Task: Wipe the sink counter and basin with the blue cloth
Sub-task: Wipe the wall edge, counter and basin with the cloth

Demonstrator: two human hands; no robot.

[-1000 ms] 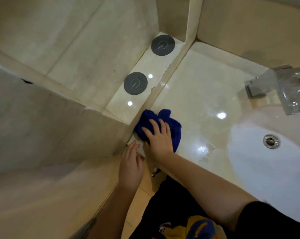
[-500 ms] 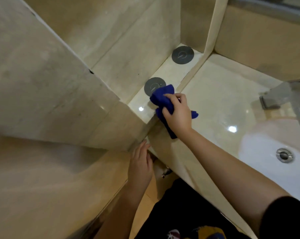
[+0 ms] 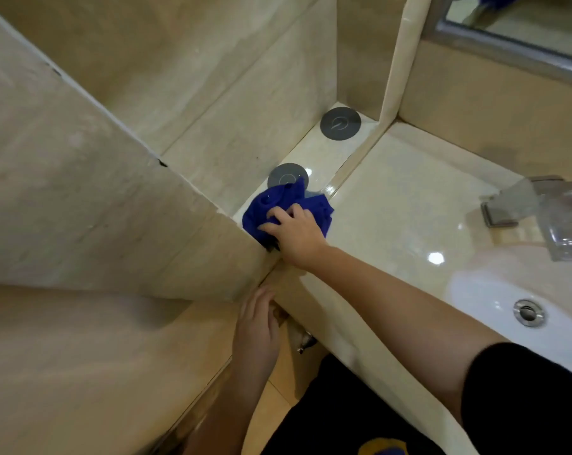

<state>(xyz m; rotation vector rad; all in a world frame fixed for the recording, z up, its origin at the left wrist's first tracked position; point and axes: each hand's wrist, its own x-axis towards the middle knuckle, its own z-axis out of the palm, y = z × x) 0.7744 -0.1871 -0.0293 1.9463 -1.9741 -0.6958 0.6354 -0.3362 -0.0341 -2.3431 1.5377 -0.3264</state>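
Two hands: R (image 3: 294, 233) clenched on crumpled blue cloth (image 3: 261, 208) atop glossy ledge (image 3: 330, 156); L (image 3: 256, 330) flat, loose.

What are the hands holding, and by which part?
The right hand grips the bunched blue cloth from on top; the left hand holds nothing.

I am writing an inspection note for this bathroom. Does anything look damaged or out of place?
One thing. The pale edge of the tiled partition on the left has a small dark chip, where the edge line is broken. Otherwise nothing stands out; the right hand holds the blue cloth partly over a grey disc.
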